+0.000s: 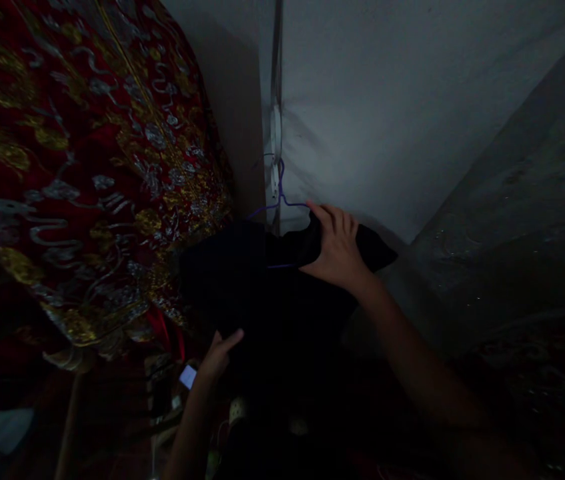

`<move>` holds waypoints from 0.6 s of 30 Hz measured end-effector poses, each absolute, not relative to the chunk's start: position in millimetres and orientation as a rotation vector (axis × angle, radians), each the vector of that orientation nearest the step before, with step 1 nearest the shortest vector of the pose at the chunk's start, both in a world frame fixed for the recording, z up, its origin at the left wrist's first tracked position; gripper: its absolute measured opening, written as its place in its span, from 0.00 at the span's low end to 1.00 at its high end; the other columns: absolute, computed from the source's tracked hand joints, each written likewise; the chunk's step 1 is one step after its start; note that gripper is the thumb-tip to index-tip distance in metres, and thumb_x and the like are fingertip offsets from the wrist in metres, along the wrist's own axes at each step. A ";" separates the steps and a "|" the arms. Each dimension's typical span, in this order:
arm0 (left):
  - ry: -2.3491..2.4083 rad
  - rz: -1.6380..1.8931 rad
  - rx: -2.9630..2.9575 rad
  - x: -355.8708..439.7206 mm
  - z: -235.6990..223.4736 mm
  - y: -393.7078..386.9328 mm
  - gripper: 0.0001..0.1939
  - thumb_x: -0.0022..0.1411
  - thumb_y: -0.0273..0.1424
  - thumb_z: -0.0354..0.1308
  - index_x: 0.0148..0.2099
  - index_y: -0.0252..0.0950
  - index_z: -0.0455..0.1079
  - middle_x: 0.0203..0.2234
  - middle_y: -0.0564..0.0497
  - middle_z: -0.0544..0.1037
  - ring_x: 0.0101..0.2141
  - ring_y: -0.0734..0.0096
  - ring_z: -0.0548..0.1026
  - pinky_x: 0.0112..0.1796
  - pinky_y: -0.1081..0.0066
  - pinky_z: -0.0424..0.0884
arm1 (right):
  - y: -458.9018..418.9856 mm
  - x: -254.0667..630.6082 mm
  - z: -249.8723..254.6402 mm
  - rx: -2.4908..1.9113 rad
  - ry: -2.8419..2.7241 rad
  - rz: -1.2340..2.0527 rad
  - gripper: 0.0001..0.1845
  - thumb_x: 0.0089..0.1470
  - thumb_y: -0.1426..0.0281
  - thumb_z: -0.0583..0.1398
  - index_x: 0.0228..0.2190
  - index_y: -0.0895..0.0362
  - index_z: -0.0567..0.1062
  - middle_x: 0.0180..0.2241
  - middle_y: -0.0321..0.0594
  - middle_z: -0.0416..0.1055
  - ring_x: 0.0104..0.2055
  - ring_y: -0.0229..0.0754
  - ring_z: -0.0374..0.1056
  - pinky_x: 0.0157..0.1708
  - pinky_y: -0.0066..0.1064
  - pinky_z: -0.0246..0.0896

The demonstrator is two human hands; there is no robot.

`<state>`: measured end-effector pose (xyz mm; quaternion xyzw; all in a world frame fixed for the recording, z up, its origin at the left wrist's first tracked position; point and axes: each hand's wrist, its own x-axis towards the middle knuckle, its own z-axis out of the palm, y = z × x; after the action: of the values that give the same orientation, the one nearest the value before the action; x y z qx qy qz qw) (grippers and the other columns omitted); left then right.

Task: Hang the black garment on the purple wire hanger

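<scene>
Room: dim corner, two pale plastered walls (412,120) meeting at a vertical strip with white fittings.

Hanger (282,197): thin purple wire, hooked at the corner strip.

Black garment (262,287): hung on the hanger, draped downward between both hands.

Right hand (337,250): fingers closed over the garment's shoulder at the hanger.

Left hand (217,357): lower down, fingers spread, touching the garment's left edge; grip cannot be told.

Red cloth (77,167): gold and silver embroidery, hanging at left, just beside the garment.

Small lit screen (188,376): below, near the left hand.
</scene>
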<state>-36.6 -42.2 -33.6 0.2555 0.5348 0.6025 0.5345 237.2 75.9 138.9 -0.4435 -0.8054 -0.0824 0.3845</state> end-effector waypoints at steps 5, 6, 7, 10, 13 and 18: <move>1.256 1.398 0.388 -28.5 -51.2 -51.1 0.27 0.49 0.34 0.71 0.52 0.43 0.70 0.48 0.47 0.81 0.52 0.55 0.77 0.56 0.56 0.72 | 38.2 223.3 83.5 -1.103 -1.780 0.020 0.55 0.47 0.53 0.67 0.67 0.53 0.48 0.66 0.53 0.49 0.69 0.65 0.42 0.65 0.62 0.42; 1.241 1.381 0.363 -29.5 -52.0 -50.2 0.27 0.50 0.34 0.71 0.52 0.42 0.71 0.48 0.46 0.81 0.52 0.55 0.77 0.55 0.56 0.72 | 31.1 215.0 66.8 -1.130 -1.622 0.099 0.49 0.51 0.54 0.64 0.66 0.53 0.50 0.65 0.53 0.51 0.68 0.61 0.46 0.64 0.59 0.47; 1.235 1.355 0.343 -30.9 -52.5 -49.1 0.27 0.49 0.33 0.72 0.52 0.41 0.71 0.48 0.45 0.81 0.52 0.54 0.77 0.55 0.56 0.72 | 25.3 204.1 49.0 -1.169 -1.432 0.192 0.41 0.55 0.55 0.62 0.64 0.52 0.52 0.62 0.51 0.56 0.66 0.57 0.53 0.62 0.56 0.53; 1.218 1.254 0.342 -34.4 -52.8 -45.8 0.29 0.45 0.32 0.74 0.51 0.38 0.72 0.44 0.43 0.82 0.51 0.52 0.78 0.55 0.54 0.72 | 18.4 163.6 -2.9 -1.330 -1.150 0.536 0.30 0.54 0.57 0.62 0.55 0.54 0.62 0.52 0.51 0.68 0.53 0.51 0.68 0.51 0.44 0.67; 1.184 1.212 0.418 -36.9 -52.9 -40.7 0.31 0.44 0.32 0.75 0.51 0.37 0.72 0.44 0.42 0.82 0.51 0.52 0.78 0.56 0.54 0.71 | 23.6 137.4 -38.2 -1.406 -1.278 0.879 0.23 0.52 0.63 0.61 0.49 0.56 0.69 0.49 0.52 0.74 0.51 0.52 0.71 0.52 0.44 0.66; 1.520 1.531 0.576 -45.6 -63.6 -25.2 0.31 0.53 0.41 0.70 0.56 0.39 0.66 0.54 0.42 0.75 0.55 0.56 0.74 0.58 0.56 0.69 | 24.2 158.0 -54.0 -1.613 -1.382 1.050 0.13 0.53 0.60 0.57 0.25 0.55 0.74 0.27 0.45 0.76 0.32 0.48 0.74 0.34 0.36 0.66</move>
<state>-45.6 -25.2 -63.6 0.2319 0.6117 0.6161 0.4388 158.0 24.2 -54.0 -0.6306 -0.5402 0.4105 0.3768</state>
